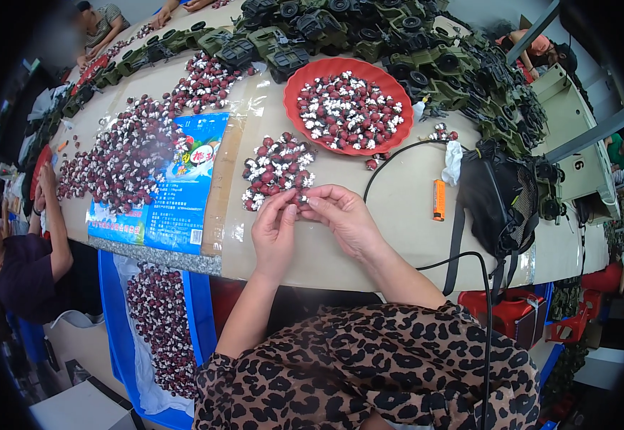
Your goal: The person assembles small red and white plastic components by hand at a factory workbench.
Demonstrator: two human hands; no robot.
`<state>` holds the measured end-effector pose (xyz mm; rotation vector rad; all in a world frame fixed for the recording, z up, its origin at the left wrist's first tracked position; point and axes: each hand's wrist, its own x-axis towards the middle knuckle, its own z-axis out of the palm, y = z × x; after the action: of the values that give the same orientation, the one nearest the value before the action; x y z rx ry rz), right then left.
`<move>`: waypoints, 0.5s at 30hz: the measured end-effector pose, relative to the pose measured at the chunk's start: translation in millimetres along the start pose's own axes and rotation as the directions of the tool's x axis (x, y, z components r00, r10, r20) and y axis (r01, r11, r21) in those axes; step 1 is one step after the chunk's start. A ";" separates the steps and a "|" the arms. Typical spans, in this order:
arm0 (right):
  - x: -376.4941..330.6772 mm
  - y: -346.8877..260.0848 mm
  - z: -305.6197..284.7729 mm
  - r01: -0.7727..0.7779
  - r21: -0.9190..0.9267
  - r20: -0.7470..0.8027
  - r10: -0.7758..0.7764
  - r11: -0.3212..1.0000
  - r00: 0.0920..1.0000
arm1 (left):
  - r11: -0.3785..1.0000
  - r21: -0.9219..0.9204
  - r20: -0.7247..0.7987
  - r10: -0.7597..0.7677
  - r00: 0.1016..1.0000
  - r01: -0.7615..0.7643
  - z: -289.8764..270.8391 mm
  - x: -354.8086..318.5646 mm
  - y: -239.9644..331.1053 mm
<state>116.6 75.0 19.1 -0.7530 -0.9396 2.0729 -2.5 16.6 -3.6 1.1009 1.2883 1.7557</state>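
My left hand point(274, 231) and my right hand point(341, 215) meet over the table's near edge, fingertips pinched together on one small dark red and white piece point(301, 197). Just beyond the fingers lies a small heap of the same red and white pieces point(276, 168). Further back stands a round red tray point(301, 79) filled with more of them. Both forearms come up from my leopard-print sleeves.
A blue printed bag point(176, 193) lies flat at left with a large spread of pieces point(125, 154) on it. Green toy military vehicles point(398, 43) crowd the far side. An orange lighter point(439, 200), a black mesh pouch point(502, 201) and cable lie right. Another person point(25, 265) sits left.
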 end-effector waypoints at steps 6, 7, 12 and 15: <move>-2.6 -1.2 2.5 -0.075 -0.034 0.030 0.076 0.997 0.997 | 0.996 -0.080 -0.028 -0.037 0.999 0.035 1.1 -1.5 3.7; -2.4 -1.0 3.3 -0.094 -0.027 0.036 0.095 0.995 0.995 | 0.996 -0.082 -0.028 -0.038 0.999 0.036 1.1 -1.5 2.8; -1.6 -0.5 2.9 -0.118 -0.042 0.049 0.120 0.992 0.991 | 0.998 0.045 -0.015 0.048 0.999 -0.048 -0.6 -0.9 1.1; -1.3 -0.2 1.4 -0.120 -0.043 0.065 0.123 0.992 0.990 | 0.998 0.054 -0.008 0.037 0.999 -0.037 1.6 -0.6 4.3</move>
<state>116.3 73.5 20.3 -0.7815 -0.9959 2.2037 -1.0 15.5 0.6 1.1553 1.3357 1.7639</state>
